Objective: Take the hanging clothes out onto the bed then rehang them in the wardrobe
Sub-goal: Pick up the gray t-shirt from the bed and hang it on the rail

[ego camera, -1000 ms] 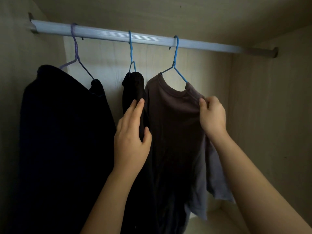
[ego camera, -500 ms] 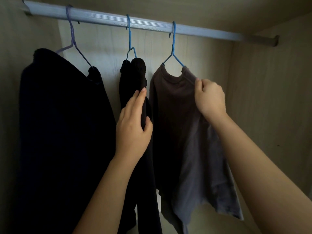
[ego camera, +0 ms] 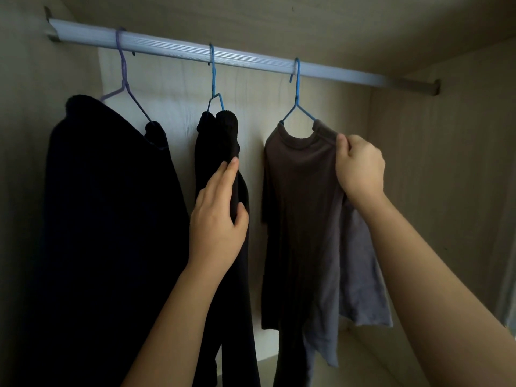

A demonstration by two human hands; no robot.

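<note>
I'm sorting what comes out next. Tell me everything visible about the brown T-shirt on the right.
The brown short-sleeved T-shirt, soft-looking knit with a ribbed round collar, hangs on a blue wire hanger hooked over the pale ribbed rail, rightmost of three garments. The right hand pinches its shoulder beside the collar.

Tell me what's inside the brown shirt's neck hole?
A blue wire hanger pokes out of the brown shirt and hooks over the rail. Its arms inside are covered by cloth.
</note>
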